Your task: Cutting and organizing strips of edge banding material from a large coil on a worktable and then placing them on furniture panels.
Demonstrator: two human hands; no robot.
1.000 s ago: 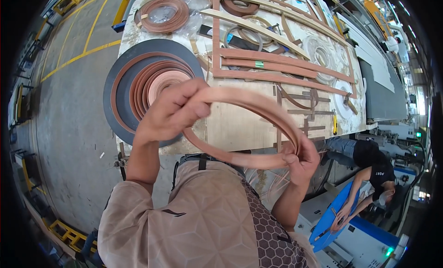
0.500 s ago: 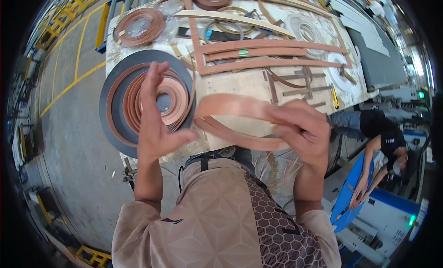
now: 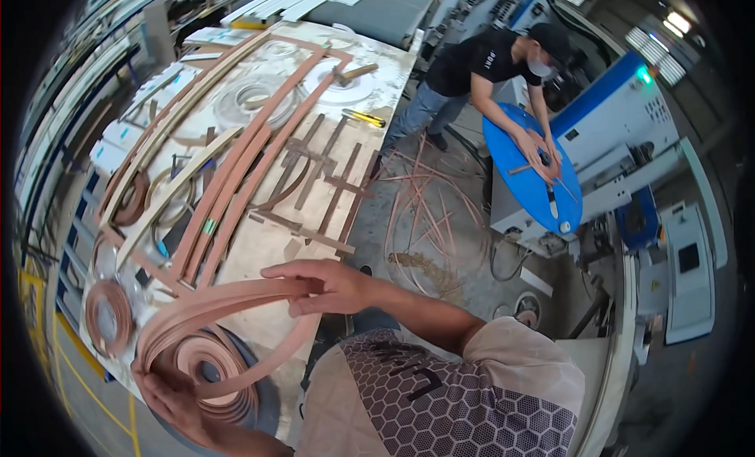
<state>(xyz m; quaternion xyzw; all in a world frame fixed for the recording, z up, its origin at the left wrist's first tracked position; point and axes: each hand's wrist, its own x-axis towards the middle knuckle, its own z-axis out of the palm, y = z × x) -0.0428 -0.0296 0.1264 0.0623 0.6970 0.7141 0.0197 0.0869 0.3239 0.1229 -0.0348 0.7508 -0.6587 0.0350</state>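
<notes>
A wide loop of reddish-brown edge banding [image 3: 228, 300] is stretched between my two hands above the near end of the table. At its upper right end, my right hand [image 3: 334, 288] grips the band between thumb and fingers. My left hand [image 3: 169, 398] is closed around the loop's lower left side, its fingers partly hidden by the strips. Below the loop, a larger coil of the same edge banding [image 3: 206, 363] lies on a round dark grey disc [image 3: 267, 402], partly covered by the loop and my left arm.
The table [image 3: 275, 256] bears long wooden strips [image 3: 236, 162], a yellow utility knife [image 3: 364, 119], a hammer [image 3: 358, 73] and another brown coil [image 3: 108, 315]. Loose strips [image 3: 425, 213] litter the floor. A co-worker [image 3: 495, 71] handles a brown piece on a blue oval board [image 3: 511, 154].
My view has swung to the right. My left hand, open and apart from the loop before, now grips it. The loop is spread wider and sits lower left, over the disc.
</notes>
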